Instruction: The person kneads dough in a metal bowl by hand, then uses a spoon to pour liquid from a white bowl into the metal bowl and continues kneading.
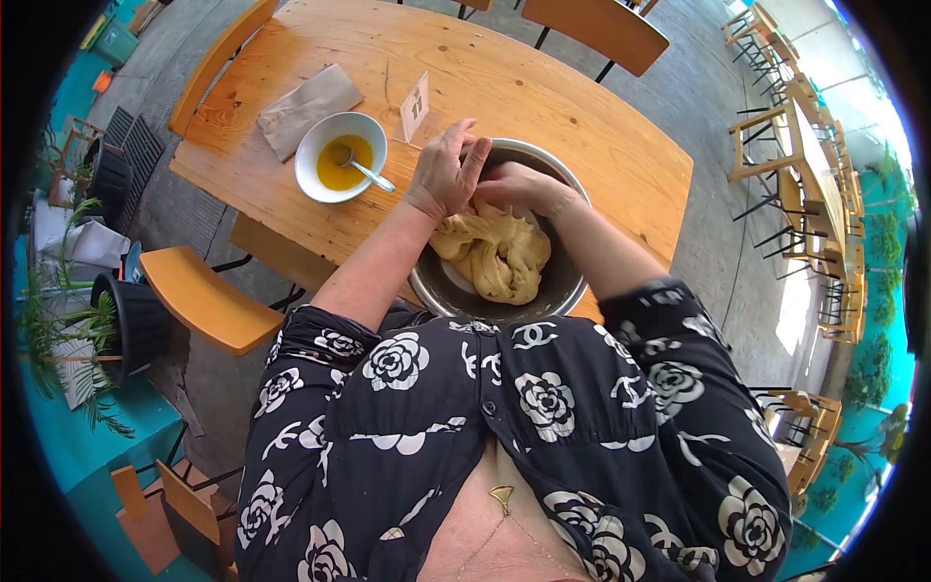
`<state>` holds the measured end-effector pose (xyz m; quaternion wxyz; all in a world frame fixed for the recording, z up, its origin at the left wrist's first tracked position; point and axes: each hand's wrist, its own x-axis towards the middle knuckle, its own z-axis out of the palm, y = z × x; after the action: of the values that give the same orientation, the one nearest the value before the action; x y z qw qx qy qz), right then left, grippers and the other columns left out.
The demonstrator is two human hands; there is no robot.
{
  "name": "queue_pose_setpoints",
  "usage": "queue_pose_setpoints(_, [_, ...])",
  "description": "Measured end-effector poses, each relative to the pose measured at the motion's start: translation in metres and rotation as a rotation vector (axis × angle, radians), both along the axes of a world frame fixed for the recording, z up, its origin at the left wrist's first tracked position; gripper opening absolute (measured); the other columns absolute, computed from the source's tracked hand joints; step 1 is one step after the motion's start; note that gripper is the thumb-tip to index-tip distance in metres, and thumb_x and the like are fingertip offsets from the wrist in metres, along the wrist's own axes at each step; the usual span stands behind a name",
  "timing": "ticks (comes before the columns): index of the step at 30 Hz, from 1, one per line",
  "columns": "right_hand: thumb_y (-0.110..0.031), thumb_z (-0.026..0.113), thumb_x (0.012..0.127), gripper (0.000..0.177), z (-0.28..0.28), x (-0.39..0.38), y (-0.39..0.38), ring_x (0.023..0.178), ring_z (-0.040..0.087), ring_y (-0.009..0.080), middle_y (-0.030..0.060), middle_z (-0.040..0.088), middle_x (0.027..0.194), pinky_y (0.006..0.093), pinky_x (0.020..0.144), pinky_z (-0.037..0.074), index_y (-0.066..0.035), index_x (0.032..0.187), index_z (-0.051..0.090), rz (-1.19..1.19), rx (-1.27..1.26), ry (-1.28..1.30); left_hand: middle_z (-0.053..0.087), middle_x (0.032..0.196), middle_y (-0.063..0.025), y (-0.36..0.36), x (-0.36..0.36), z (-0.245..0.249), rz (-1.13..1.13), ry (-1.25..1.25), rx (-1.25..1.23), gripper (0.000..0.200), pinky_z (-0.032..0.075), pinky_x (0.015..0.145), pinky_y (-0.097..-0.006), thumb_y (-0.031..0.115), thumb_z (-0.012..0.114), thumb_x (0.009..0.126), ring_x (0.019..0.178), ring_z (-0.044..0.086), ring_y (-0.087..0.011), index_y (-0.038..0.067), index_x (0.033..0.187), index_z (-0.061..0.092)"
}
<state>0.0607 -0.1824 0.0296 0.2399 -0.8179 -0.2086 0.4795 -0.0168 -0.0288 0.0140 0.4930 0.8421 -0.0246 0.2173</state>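
Observation:
A large metal bowl (572,291) stands at the table's near edge with a lump of yellowish dough (509,254) in it. My left hand (444,175) is at the bowl's left rim, its fingers raised and apart from the thumb, the wrist close to the dough. Inside the bowl, my right hand (519,186) is bent down at the dough's far side; its fingertips are hidden, so what they grip cannot be made out. To the left, a white bowl (308,170) holds yellow liquid (339,175) and a spoon (372,176).
On the wooden table (621,175) lie a folded brown paper (308,109) and a small standing card (414,107). Chairs (208,299) surround the table. Potted plants (126,320) are at the left, and more tables and chairs (810,160) at the right.

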Motion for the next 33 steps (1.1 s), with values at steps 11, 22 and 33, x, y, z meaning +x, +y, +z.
queue_pose_setpoints(11, [-0.037,0.078,0.072,0.055,0.041,-0.043,0.001,0.112,0.06,0.0339,0.0204,0.063,0.111,0.0426,0.095,0.05,-0.001,0.111,0.063,0.594,0.033,-0.386,0.065,0.109,-0.0338,0.004,-0.006,0.002,-0.04,0.011,-0.027,0.074,0.052,0.089,-0.0455,0.058,0.046,0.099,0.105,0.066,-0.044,-0.011,0.123,0.055])
queue_pose_setpoints(22, [-0.015,0.073,0.071,0.025,0.024,-0.089,-0.083,0.088,0.064,0.0383,0.0177,0.063,0.091,0.0459,0.079,0.053,-0.005,0.092,0.063,0.469,-0.078,-0.591,0.065,0.109,-0.032,0.002,-0.009,0.001,-0.025,-0.018,-0.012,0.065,0.052,0.089,-0.0434,0.05,0.051,0.1,0.103,0.066,-0.0433,-0.012,0.121,0.056])
queue_pose_setpoints(33, [-0.014,0.069,0.076,0.032,-0.024,-0.061,-0.018,0.099,0.066,0.0395,0.0195,0.068,0.103,0.0475,0.085,0.053,-0.01,0.107,0.067,0.102,-0.01,-0.549,0.066,0.106,-0.0324,-0.004,-0.006,-0.001,0.003,-0.04,0.078,0.061,0.053,0.087,-0.044,0.044,0.054,0.099,0.101,0.066,-0.0447,-0.013,0.119,0.056])
